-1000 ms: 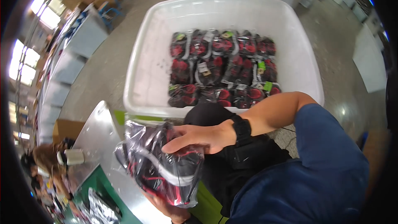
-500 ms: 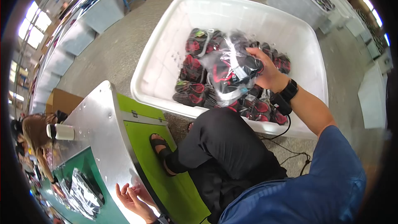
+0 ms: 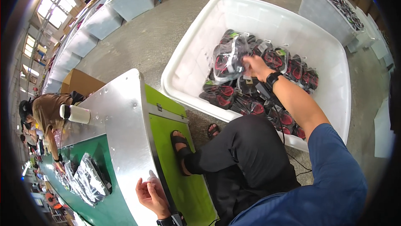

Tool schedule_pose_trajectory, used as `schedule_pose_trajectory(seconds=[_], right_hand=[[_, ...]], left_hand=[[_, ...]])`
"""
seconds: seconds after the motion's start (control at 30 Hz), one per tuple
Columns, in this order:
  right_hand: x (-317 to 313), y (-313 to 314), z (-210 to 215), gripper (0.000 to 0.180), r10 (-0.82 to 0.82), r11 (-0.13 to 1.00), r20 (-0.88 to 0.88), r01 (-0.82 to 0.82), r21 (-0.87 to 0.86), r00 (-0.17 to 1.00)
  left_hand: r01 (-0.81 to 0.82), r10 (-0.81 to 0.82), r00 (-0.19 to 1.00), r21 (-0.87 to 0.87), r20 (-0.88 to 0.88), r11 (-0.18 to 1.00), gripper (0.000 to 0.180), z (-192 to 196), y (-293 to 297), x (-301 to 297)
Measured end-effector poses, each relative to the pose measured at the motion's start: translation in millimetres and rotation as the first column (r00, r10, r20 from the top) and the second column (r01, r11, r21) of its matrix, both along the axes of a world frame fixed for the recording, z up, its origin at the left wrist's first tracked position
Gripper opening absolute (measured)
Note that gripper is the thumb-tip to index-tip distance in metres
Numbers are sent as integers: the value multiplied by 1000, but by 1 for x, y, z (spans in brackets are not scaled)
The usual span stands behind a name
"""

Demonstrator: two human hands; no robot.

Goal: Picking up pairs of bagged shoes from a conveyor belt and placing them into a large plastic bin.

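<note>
My right hand (image 3: 258, 68) reaches into a large white plastic tub (image 3: 184, 42), its fingers closed on the right side of a bagged pair of shoes (image 3: 229, 60). The shoes are black with red trim, inside a clear, shiny bag, slightly blurred. Beneath and around them in the tub lie several similar bagged black-and-red shoes (image 3: 288, 119). My left hand (image 3: 152, 197) is held at the edge of the metal table (image 3: 121, 121), palm up, fingers loosely bent and apart, with nothing in it.
A green conveyor belt (image 3: 104, 146) carries bagged items (image 3: 90, 180); a co-worker (image 3: 50, 113) reaches toward them. A white cylindrical object (image 3: 75, 114) is on the metal table. More filled tubs (image 3: 328, 15) line the floor. A black cable (image 3: 294, 157) hangs by my right knee.
My right hand has lowered the bagged shoes onto the pile toward the tub's far left. The view has shifted left, so things appear farther right. My left hand stays by the table edge.
</note>
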State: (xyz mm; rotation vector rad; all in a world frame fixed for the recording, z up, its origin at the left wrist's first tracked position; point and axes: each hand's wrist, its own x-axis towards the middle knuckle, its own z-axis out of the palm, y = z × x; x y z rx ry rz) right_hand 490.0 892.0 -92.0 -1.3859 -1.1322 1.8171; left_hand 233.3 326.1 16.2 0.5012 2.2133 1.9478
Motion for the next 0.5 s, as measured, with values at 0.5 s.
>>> schedule_pose_trajectory(seconds=[0.5], right_hand=[[-63, -163, 140, 32, 758, 576, 269, -803, 154, 595]], left_hand=[[25, -30, 996, -64, -79, 998, 27, -10, -22, -17]])
